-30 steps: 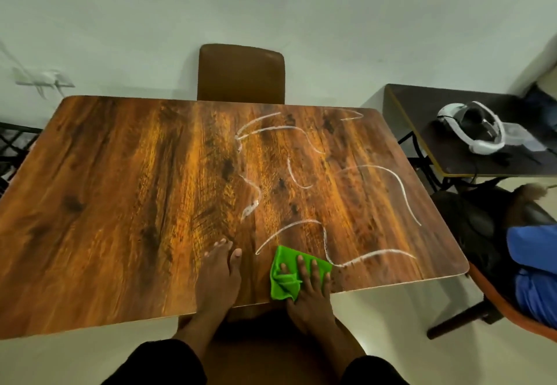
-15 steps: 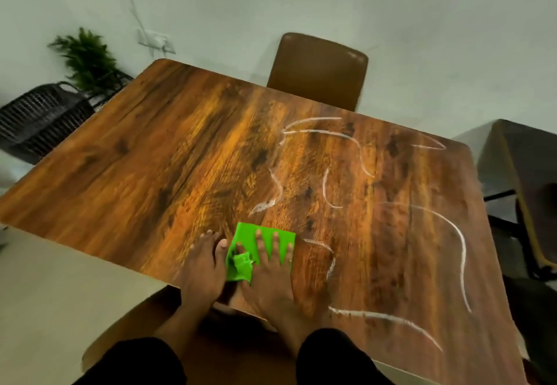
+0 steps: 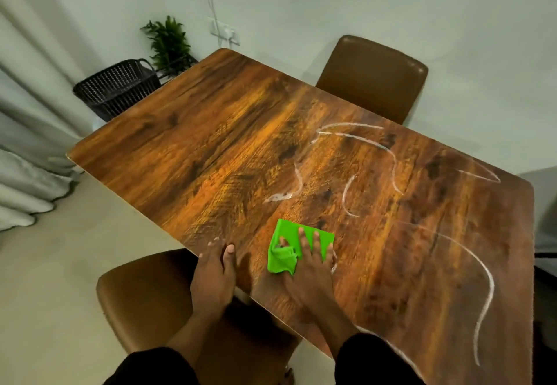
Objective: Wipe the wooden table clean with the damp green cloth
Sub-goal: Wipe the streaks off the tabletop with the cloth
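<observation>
The wooden table (image 3: 211,149) fills the middle of the view, with white chalky lines (image 3: 346,192) curving over its right half. A bright green cloth (image 3: 286,240) lies near the table's front edge. My right hand (image 3: 310,267) presses flat on the cloth with fingers spread, covering its right part. My left hand (image 3: 214,267) rests flat on the table's front edge, a little left of the cloth and not touching it.
A brown chair (image 3: 373,77) stands at the table's far side and another brown chair (image 3: 135,297) below me at the near side. A black basket (image 3: 117,86) and a green plant (image 3: 168,44) sit at the far left by a grey curtain (image 3: 27,143).
My view has swung left, bringing the basket, plant and curtain into sight. My right hand has pushed the cloth left along the front edge, wiping away the white line there.
</observation>
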